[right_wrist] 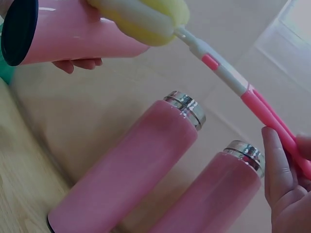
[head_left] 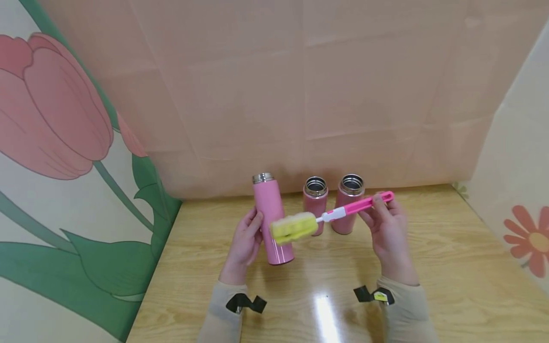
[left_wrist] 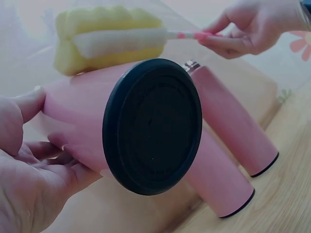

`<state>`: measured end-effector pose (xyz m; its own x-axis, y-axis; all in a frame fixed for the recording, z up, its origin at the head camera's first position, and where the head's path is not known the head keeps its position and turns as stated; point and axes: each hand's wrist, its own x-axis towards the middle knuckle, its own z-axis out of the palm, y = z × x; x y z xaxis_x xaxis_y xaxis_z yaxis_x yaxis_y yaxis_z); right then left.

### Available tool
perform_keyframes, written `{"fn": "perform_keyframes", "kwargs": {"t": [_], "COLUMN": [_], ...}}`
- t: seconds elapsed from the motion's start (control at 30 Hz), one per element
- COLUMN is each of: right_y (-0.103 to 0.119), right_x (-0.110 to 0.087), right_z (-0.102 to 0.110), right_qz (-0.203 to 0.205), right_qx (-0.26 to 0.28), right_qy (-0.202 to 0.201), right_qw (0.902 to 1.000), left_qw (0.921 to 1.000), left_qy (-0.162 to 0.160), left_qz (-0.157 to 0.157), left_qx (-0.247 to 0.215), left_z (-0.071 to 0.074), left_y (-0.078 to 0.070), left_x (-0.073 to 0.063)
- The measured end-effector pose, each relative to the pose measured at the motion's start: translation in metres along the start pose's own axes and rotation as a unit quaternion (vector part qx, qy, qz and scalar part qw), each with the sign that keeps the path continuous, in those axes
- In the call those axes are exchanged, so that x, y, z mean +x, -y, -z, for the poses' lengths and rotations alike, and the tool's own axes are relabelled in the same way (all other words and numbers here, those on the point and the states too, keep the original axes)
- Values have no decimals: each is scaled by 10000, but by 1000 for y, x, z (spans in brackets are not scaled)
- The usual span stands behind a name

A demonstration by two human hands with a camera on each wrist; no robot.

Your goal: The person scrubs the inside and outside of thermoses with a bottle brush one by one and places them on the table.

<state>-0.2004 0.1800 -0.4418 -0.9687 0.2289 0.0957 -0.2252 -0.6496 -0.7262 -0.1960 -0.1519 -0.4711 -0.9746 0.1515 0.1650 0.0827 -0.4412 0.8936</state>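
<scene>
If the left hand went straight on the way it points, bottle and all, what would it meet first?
Probably the backdrop, with the held bottle leading the left hand; the standing bottles look off to the right, though depth is unclear.

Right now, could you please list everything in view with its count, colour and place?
Held bottle: one, pink with silver neck, tilted
Standing bottles: two, pink with silver necks, side by side
Brush: one, yellow, white and pink, level with the held bottle
Table: one, light wood, below
Backdrop: one, peach, behind the table
Tulip mural: one, pink and green, left
Flower picture: one, red, right
Straps: two, black, at the wrists
Sleeves: two, pale, on the forearms
Left hand: one, bare, holding the tilted bottle
Right hand: one, bare, holding the brush handle
</scene>
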Motion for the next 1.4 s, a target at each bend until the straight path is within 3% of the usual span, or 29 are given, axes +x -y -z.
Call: {"fn": "perform_keyframes", "kwargs": {"t": [0.3,0.7,0.83,1.0,1.2,1.4], "right_y": [1,2,0,-1,-1,-8], "right_x": [-3,-1,0,2,2,-1], "right_z": [2,7,5,3,-2,-10], "right_qz": [-353,-414,-323,-227,-100,137], "right_qx": [-1243,-1466,-966,-44,814,1078], "right_qy": [435,558,320,-297,-1096,-1381], "right_qw": [9907,9868,9943,9993,9906,9844], "left_qw": [9999,9999,9997,9979,9949,9962], "left_qy": [-25,147,207,334,564,534], "left_qz": [-66,-74,14,149,262,218], "left_qx": [78,-28,119,535,792,651], "left_z": [3,2,1,1,-1,-1], "left_y": [-1,-1,-2,-2,-1,0], "left_x": [0,1,0,-1,-3,-3]}}
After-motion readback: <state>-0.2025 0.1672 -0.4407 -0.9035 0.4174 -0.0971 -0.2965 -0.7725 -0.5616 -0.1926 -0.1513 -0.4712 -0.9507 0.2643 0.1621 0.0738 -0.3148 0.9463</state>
